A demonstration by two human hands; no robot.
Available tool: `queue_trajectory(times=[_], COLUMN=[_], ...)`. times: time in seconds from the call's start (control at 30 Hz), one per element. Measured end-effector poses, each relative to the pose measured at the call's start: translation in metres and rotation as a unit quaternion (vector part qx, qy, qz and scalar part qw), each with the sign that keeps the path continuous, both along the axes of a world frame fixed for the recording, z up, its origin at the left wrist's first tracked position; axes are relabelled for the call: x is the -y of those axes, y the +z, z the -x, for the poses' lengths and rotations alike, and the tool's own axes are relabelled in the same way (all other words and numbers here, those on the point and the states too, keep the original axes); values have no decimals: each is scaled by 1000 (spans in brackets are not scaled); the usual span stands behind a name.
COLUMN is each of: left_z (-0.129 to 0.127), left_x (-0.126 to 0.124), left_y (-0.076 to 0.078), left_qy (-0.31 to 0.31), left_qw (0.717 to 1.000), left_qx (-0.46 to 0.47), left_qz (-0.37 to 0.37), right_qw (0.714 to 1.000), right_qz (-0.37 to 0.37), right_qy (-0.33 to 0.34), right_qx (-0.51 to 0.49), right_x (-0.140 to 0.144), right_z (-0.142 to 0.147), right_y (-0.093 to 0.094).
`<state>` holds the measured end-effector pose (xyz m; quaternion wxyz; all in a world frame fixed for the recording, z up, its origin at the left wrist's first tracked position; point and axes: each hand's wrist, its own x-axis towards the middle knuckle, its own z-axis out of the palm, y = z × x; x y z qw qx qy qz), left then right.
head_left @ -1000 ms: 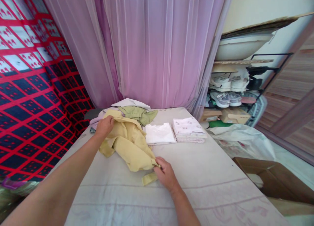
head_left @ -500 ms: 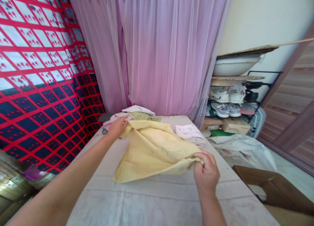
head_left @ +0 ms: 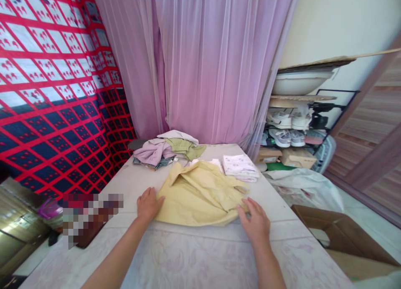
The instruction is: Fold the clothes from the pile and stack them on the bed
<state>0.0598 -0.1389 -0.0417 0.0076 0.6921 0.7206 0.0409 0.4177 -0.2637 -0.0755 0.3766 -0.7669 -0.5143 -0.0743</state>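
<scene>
A pale yellow shirt [head_left: 200, 195] lies spread on the white patterned bed sheet [head_left: 200, 255] in front of me. My left hand [head_left: 148, 204] rests flat at the shirt's near left edge, fingers apart. At the near right edge my right hand [head_left: 255, 222] lies flat with its fingertips on the cloth. Neither hand grips the fabric.
A loose heap of clothes [head_left: 166, 149] sits at the bed's far left. Folded white garments [head_left: 239, 166] lie at the far right. Pink curtains [head_left: 216, 63] hang behind. A shoe rack [head_left: 297, 130] and a cardboard box [head_left: 338, 234] stand to the right.
Both hands held the yellow shirt stretched above the bed. It now lies flat and both hands have let go and rest at its near edge.
</scene>
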Motion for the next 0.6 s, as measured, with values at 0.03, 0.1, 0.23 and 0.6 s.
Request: queue_trajectory(times=[0.03, 0.1, 0.23, 0.6], left_z=[2, 4, -2, 15], left_x=[2, 3, 7, 38], left_y=[1, 5, 12, 49], left_qy=[6, 13, -1, 12], left_qw=[1000, 1000, 1000, 993], left_qx=[1, 12, 28, 100], left_qz=[7, 15, 12, 66], right_qw=[1000, 998, 996, 993], right_qz=[8, 17, 42, 76], right_qy=[20, 57, 70, 24], right_qx=[10, 29, 42, 85], right_x=[1, 2, 2, 17], right_z=[4, 10, 12, 13], right_y=[-3, -9, -14, 35])
